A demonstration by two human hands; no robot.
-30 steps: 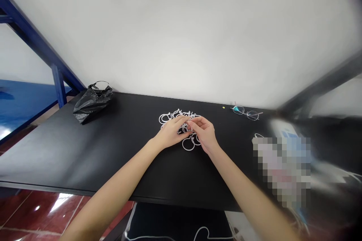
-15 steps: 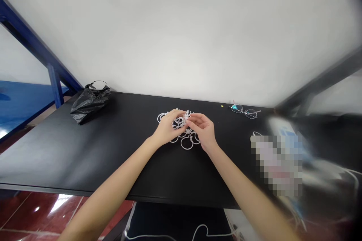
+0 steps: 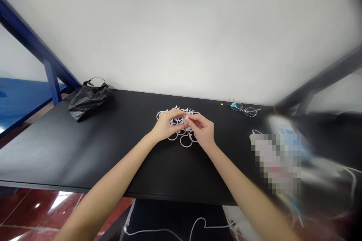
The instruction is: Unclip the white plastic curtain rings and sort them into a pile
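Note:
A pile of white plastic rings with small clasps, like shower curtain rings, lies on the black table. Over the pile, my left hand curves with thumb and fingertips closed on one white ring's clasp. My right hand pinches the same small white piece from the other side, its fingers curled in. The fingertips of both hands meet there and hide most of the held ring. Several other rings show between and below my hands.
A crumpled black plastic bag sits at the back left. Eyeglasses and a small yellow bit lie at the back right. Blurred, pixelated items occupy the right side. A white cable runs below the table's front edge.
My fingertips have drawn closer together around the small white piece, and my right fingers are more curled. The whole view has shifted slightly. The bag and eyeglasses stay in place.

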